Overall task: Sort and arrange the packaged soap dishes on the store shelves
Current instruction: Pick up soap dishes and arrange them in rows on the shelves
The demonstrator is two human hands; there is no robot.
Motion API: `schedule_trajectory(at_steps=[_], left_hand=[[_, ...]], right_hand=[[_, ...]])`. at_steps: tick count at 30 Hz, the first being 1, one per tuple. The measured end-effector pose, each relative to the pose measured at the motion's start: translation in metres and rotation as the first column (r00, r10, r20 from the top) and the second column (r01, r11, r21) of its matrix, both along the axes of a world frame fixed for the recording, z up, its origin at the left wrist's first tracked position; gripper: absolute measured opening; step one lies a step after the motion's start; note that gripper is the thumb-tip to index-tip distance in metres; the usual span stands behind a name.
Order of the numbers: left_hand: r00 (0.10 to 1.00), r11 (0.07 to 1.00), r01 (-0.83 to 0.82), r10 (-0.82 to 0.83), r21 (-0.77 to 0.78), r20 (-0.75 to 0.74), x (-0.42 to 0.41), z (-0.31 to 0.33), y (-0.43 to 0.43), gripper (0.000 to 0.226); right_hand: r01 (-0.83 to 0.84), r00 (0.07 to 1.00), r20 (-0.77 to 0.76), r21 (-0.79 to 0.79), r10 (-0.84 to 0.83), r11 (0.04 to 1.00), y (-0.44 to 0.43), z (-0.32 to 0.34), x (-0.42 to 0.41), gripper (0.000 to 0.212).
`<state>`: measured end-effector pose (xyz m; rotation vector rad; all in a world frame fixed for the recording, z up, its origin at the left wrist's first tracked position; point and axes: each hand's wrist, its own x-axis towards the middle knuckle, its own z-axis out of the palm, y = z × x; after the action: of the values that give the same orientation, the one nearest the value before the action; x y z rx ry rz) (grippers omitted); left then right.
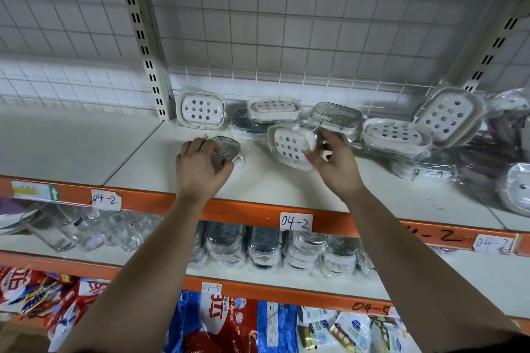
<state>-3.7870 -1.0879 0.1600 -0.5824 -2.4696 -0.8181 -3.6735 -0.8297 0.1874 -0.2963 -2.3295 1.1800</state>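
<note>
Centre frame, top shelf (286,189). Left hand (200,165) curls over a ribbed soap dish (231,146). Right hand (334,159) pinches a tilted white holed soap dish (288,146). At right, a jumbled heap (430,129) lies unsorted. Lower-shelf stacks (263,249) look tidy. Much sorting left, I judge.

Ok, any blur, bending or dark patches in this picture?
Head view: the wide lens bows the orange shelf edge; the right hand and its white holed soap dish are slightly blurred; the grey ribbed soap dish under the left hand is sharper; the shelf's right end is darker.
</note>
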Motion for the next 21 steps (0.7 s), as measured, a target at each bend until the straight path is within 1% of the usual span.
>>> schedule_trajectory(at_steps=[2, 4, 8, 10, 12, 14, 17, 19, 21], left_hand=[[1.000, 1.000, -0.003, 0.003, -0.002, -0.002, 0.001, 0.000, 0.000, 0.043], [1.000, 1.000, -0.006, 0.006, -0.004, -0.008, 0.002, 0.001, 0.001, 0.047], [0.999, 1.000, -0.019, 0.018, -0.002, -0.029, 0.004, 0.003, 0.001, 0.056], [0.999, 1.000, -0.026, 0.026, -0.003, -0.023, 0.004, 0.003, 0.001, 0.056], [1.000, 1.000, -0.030, 0.030, -0.002, 0.008, 0.004, 0.003, 0.001, 0.050], [0.998, 1.000, -0.021, 0.021, -0.009, 0.055, 0.003, 0.003, 0.001, 0.042], [0.996, 0.999, 0.007, -0.004, -0.040, 0.091, 0.004, 0.005, 0.002, 0.046], [0.996, 0.998, 0.027, -0.023, -0.050, 0.092, 0.005, 0.007, 0.002, 0.047], [0.995, 0.996, 0.051, -0.043, -0.079, 0.094, 0.005, 0.008, 0.001, 0.046]], right_hand=[[-0.056, 0.998, -0.008, 0.179, 0.059, 0.982, -0.005, 0.000, 0.005, 0.057], [-0.111, 0.993, -0.003, 0.320, 0.118, 0.941, -0.011, 0.001, 0.007, 0.061], [-0.185, 0.982, 0.140, 0.521, 0.130, 0.833, -0.021, 0.002, 0.014, 0.064], [-0.240, 0.965, 0.223, 0.544, 0.138, 0.804, -0.027, -0.002, 0.017, 0.072], [-0.230, 0.963, 0.241, 0.510, 0.119, 0.829, -0.033, -0.008, 0.016, 0.070], [-0.171, 0.977, 0.193, 0.455, 0.090, 0.874, -0.038, -0.013, 0.012, 0.057], [-0.112, 0.984, 0.176, 0.413, 0.042, 0.904, -0.041, -0.020, 0.001, 0.035], [-0.070, 0.986, 0.167, 0.417, -0.001, 0.906, -0.040, -0.023, -0.004, 0.028], [-0.034, 0.988, 0.150, 0.433, -0.035, 0.901, -0.038, -0.025, -0.004, 0.027]])
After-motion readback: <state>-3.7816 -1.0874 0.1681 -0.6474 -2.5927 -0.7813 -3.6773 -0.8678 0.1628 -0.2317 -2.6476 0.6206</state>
